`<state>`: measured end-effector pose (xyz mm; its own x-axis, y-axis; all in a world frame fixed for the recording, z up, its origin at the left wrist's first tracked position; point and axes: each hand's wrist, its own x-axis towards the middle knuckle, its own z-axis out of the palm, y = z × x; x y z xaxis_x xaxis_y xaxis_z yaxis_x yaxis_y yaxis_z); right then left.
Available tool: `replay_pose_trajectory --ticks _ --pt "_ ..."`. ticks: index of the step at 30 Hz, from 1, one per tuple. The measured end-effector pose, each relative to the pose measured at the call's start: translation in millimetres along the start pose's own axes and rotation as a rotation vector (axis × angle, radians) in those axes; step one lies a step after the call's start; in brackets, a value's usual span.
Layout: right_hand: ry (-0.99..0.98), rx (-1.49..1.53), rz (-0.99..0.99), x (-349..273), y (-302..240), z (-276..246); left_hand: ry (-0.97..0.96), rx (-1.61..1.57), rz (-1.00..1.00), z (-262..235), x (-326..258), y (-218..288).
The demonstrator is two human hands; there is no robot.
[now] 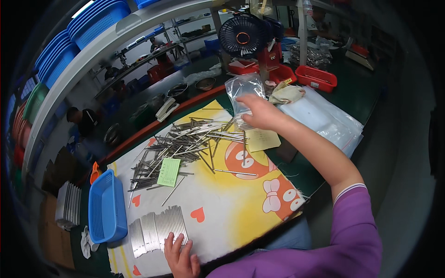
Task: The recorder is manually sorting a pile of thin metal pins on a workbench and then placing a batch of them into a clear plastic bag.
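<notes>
My left hand (181, 257) rests at the near edge of the patterned cloth (218, 204), its fingers apart, against the lower right end of a neat row of thin metal rods (156, 229). My right hand (263, 113) reaches to the far side, over a clear plastic bag (244, 85). Its thumb and finger are spread, touching the bag and a small bundle of rods (242, 121) beside the palm; part of its fingers is hidden. A loose heap of metal rods (178, 143) covers the cloth's far left, with a green paper slip (168, 172) on top.
A blue plastic basket (107, 208) stands left of the cloth. A yellow paper (262, 140) lies under my right wrist, near flat plastic bags (322, 118) and a crumpled cloth (286, 94). A fan (242, 37) and red trays (316, 78) stand behind. Another person (83, 120) is farther left.
</notes>
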<state>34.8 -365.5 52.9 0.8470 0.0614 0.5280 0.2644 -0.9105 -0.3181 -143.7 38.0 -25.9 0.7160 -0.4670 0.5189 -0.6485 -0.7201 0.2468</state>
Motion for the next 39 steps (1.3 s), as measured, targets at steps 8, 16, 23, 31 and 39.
replay_pose_trajectory --ticks 8,16,23,31,39 --pt "-0.023 -0.377 0.354 119 85 18 0.080 -0.050 0.004 7 -4 1" --pt "-0.018 -0.498 0.286 140 108 29 0.087 -0.112 -0.058 4 -2 -2" --pt "0.182 -0.573 -0.209 85 38 -11 0.066 -0.098 -0.074 6 2 -2" --pt "0.196 -0.723 -0.122 90 28 -59 0.002 -0.137 -0.117 7 6 -2" --pt "0.264 -0.662 -0.312 78 -29 -92 0.067 -0.128 -0.106 5 7 1"
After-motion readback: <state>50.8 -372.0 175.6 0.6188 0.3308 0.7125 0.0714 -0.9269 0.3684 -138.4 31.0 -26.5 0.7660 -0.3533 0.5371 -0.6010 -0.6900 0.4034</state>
